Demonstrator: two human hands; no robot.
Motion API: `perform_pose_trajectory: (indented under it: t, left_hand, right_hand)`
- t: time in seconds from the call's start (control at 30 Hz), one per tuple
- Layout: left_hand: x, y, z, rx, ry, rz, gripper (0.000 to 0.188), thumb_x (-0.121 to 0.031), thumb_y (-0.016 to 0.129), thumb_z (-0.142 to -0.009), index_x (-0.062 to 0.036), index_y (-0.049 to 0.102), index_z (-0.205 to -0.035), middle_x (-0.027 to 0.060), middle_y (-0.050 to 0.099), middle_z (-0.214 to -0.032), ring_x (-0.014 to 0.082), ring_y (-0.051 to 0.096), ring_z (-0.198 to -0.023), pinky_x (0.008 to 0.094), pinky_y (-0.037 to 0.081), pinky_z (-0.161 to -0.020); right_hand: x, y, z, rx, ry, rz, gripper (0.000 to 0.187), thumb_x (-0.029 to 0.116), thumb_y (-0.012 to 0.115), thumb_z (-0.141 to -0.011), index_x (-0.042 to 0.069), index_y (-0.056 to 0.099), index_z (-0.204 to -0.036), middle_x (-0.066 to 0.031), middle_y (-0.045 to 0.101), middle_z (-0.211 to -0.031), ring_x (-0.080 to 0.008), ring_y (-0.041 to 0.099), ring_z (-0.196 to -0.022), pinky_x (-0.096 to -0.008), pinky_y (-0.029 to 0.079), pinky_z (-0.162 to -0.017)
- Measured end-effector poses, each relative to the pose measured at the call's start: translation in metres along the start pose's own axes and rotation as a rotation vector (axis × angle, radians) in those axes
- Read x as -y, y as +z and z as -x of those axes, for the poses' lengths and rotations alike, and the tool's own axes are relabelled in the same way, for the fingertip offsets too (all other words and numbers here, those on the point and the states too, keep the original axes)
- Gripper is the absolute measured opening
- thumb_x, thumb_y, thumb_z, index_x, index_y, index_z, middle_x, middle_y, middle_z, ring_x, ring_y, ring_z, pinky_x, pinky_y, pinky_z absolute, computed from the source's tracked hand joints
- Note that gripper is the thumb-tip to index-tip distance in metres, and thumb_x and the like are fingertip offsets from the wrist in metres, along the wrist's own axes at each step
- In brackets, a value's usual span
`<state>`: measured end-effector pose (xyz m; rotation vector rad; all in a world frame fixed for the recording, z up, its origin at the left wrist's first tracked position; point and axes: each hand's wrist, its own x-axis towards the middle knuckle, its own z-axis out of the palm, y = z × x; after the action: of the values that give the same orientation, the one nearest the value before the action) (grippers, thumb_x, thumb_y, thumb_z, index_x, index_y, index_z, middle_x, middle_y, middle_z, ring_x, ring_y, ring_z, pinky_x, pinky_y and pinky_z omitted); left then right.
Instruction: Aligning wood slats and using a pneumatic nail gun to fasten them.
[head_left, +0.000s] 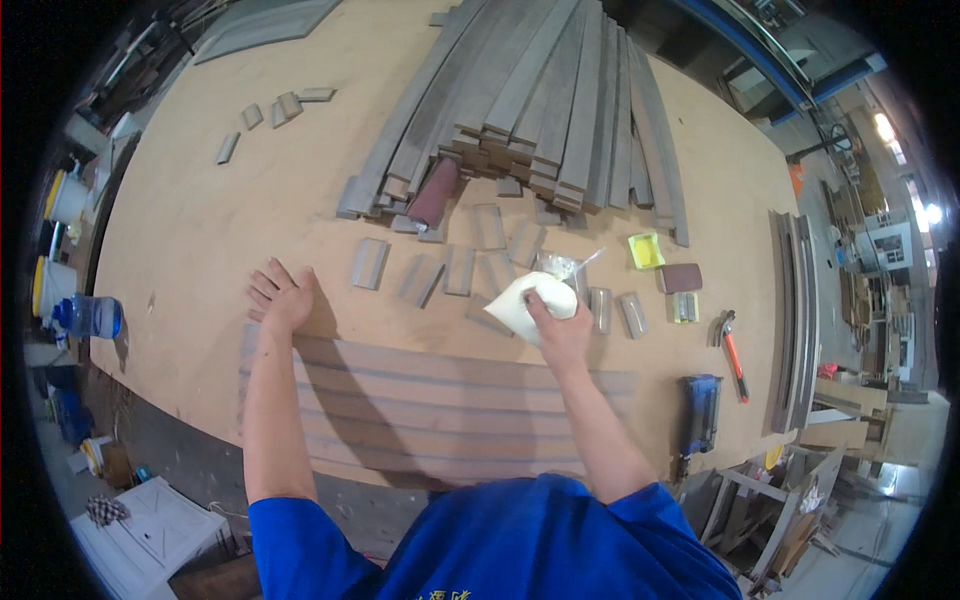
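Observation:
My left hand rests on the tabletop with its fingers spread, holding nothing, just beyond the left end of a row of long grey-brown wooden strips. My right hand grips a white cone-shaped bag. Its narrow tip points left, over a short wooden block; whether it touches the block I cannot tell. More short blocks lie scattered beyond the bag. Right behind the bag is a clear plastic container with a thin stick leaning out of it.
A large pile of wooden slats covers the far middle, a maroon roll at its near end. To the right lie a yellow box, a hammer and a blue-black nail gun. A blue water jug stands at the left edge.

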<state>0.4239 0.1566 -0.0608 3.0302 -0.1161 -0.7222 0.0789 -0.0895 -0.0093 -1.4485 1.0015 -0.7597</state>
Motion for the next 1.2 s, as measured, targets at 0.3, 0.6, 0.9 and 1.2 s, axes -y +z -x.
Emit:
perform_pose_trajectory:
  t: [0.3, 0.6, 0.9, 1.2]
  left_hand:
    - [0.000, 0.000, 0.002, 0.006, 0.016, 0.017, 0.094, -0.071, 0.034, -0.098, -0.0192, -0.006, -0.166, 0.0239, -0.015, -0.170, 0.0485, -0.014, -0.156, 0.0731, 0.001, -0.118]
    - [0.000, 0.002, 0.001, -0.013, 0.020, -0.004, 0.095, -0.074, 0.032, -0.098, -0.0205, -0.005, -0.167, 0.0241, -0.015, -0.170, 0.0487, -0.014, -0.155, 0.0728, 0.000, -0.118]
    - [0.002, 0.004, -0.003, -0.025, 0.023, 0.007, 0.095, -0.073, 0.032, -0.098, -0.0191, -0.005, -0.167, 0.0248, -0.015, -0.170, 0.0508, -0.014, -0.155, 0.0739, -0.001, -0.118]
    - [0.001, 0.000, 0.005, -0.006, 0.018, 0.027, 0.094, -0.072, 0.032, -0.098, -0.0180, -0.004, -0.167, 0.0249, -0.015, -0.170, 0.0508, -0.013, -0.155, 0.0742, 0.000, -0.117]
  right_hand:
    - [-0.001, -0.003, 0.001, -0.054, 0.017, 0.072, 0.036, 0.019, 0.088, -0.083, -0.002, 0.071, -0.107, -0.0063, 0.075, -0.097, -0.0117, 0.068, -0.086, -0.0301, 0.056, -0.079]
    - [-0.011, -0.035, 0.010, -0.063, 0.048, 0.128, 0.036, 0.016, 0.087, -0.083, -0.003, 0.071, -0.109, -0.0064, 0.075, -0.098, -0.0119, 0.069, -0.088, -0.0303, 0.056, -0.079]
    - [0.011, -0.019, -0.011, -0.141, -0.079, -0.024, 0.034, 0.016, 0.083, -0.087, -0.002, 0.070, -0.112, -0.0064, 0.075, -0.102, -0.0128, 0.069, -0.090, -0.0294, 0.055, -0.082]
    - [-0.002, 0.020, -0.058, -0.181, -0.096, 0.028, 0.035, 0.021, 0.084, -0.086, -0.003, 0.071, -0.109, -0.0085, 0.076, -0.099, -0.0146, 0.070, -0.090, -0.0309, 0.055, -0.083]
